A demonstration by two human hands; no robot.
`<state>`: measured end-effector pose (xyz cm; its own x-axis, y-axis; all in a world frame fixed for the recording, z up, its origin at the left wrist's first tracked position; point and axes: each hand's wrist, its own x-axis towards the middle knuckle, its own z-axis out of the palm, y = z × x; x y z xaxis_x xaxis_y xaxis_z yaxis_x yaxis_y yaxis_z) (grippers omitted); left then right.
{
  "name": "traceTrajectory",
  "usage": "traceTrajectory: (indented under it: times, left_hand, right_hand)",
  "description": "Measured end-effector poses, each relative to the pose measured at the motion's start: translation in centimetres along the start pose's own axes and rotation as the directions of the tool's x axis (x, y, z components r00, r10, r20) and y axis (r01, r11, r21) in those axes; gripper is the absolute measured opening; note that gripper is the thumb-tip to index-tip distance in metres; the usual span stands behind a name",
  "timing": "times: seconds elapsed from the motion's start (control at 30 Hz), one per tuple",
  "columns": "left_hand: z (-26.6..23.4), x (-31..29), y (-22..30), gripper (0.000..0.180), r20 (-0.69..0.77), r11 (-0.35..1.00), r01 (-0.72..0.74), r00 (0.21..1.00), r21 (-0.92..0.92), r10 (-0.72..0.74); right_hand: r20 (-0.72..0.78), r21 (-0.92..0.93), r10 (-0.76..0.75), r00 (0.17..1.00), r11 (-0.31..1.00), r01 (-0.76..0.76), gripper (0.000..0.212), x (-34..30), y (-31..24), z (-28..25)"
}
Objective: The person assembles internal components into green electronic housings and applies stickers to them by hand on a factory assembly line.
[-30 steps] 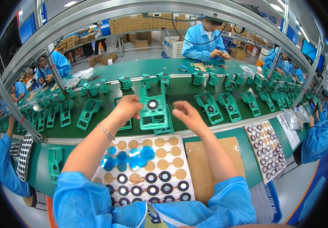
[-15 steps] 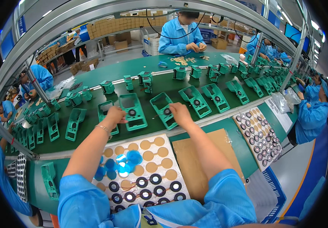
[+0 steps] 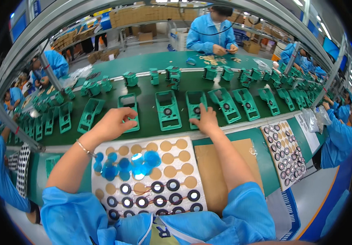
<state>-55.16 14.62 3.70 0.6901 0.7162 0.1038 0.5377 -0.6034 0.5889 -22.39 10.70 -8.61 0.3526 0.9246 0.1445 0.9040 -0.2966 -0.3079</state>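
Note:
My right hand (image 3: 205,119) rests on a green plastic housing (image 3: 191,98) on the conveyor, fingers spread, index finger beside its black round disc (image 3: 197,110) and thumb at its lower left. To the left, my left hand (image 3: 117,121) is at the near end of another green housing (image 3: 122,100), fingers bent and apart with nothing visible between them; it hides part of that housing. Between the hands lies a third green housing (image 3: 158,107) fitted with a black disc. Below my forearms is a white foam sheet (image 3: 198,179) bearing black ring-shaped discs with wires (image 3: 159,200) and blue film circles (image 3: 123,164).
Several green housings (image 3: 247,107) line the dark green conveyor (image 3: 143,92), with smaller green parts (image 3: 130,79) behind. Brown cardboard (image 3: 225,159) and another disc board (image 3: 280,155) lie right. A co-worker (image 3: 212,34) sits opposite; metal frame bars (image 3: 45,61) arch overhead.
My left hand has moved left, away from the middle housing, and its fingers have parted. My right hand has come over its housing's disc, and that housing now sits straighter. The view has shifted.

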Motion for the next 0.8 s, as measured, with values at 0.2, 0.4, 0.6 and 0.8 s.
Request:
traceTrajectory:
  times: [0.2, 0.4, 0.6, 0.8]
  left_hand:
    - [-0.4, -6.5, 2.4, 0.019, 0.022, 0.980, -0.138, 0.990, 0.144, 0.136]
    - [5.2, -10.4, 3.7, 0.017, 0.163, 0.864, -0.471, 0.880, 0.178, 0.446]
    - [8.5, -9.9, 5.3, 0.014, 0.200, 0.731, -0.633, 0.774, 0.254, 0.601]
    - [9.2, -10.3, 7.0, 0.012, 0.244, 0.516, -0.646, 0.726, 0.562, 0.643]
  right_hand:
    - [-0.435, 0.010, -0.141, 0.889, 0.987, 0.162, 0.064, 0.9, 2.5, 0.7]
    - [-0.541, 0.302, -0.420, 0.729, 0.712, 0.635, 0.031, -4.3, -7.1, -5.9]
    - [-0.555, 0.334, -0.557, 0.617, 0.530, 0.779, 0.019, -9.2, -10.9, -8.1]
    - [-0.549, 0.359, -0.605, 0.577, 0.452, 0.816, 0.014, -9.9, -11.5, -8.4]
